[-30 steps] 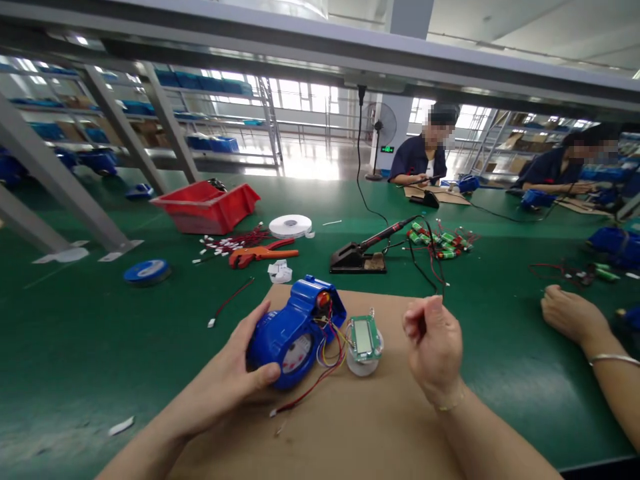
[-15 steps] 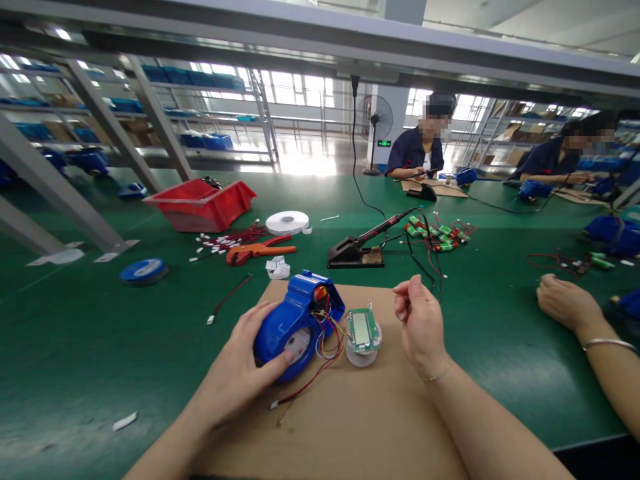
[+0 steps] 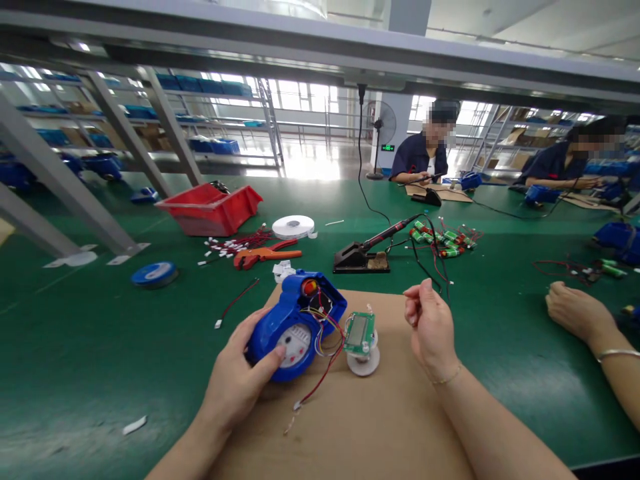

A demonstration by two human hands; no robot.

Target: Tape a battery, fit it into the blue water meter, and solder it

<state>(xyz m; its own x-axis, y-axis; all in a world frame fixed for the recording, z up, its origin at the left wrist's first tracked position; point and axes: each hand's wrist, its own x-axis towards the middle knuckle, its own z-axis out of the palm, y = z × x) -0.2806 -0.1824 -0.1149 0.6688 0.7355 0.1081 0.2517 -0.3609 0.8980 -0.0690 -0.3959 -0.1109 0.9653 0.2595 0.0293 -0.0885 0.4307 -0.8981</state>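
My left hand (image 3: 245,373) is wrapped round a blue water meter (image 3: 283,337), its thumb lying on the pale dial. The meter tilts over the brown cardboard (image 3: 350,427), its open housing showing wires inside. Thin coloured wires run from it to a green circuit board (image 3: 361,332) with a small grey display. That board rests on a white spool (image 3: 364,363). A red-and-black lead with a white connector (image 3: 298,405) hangs from the meter. To the right of the board my right hand (image 3: 433,327) is held closed; whatever its fingers hold, if anything, is hidden.
Behind the cardboard stand a soldering iron in its holder (image 3: 363,257), orange cutters (image 3: 265,253), a white tape roll (image 3: 293,227) and a red bin (image 3: 210,210). Green batteries (image 3: 445,237) lie back right. A co-worker's hand (image 3: 580,310) rests at the right; two people sit opposite.
The water meter has tipped in my left hand, turning its dial more towards me. The display board has tilted slightly on the spool. My right hand stays closed; the whole view has shifted a little.
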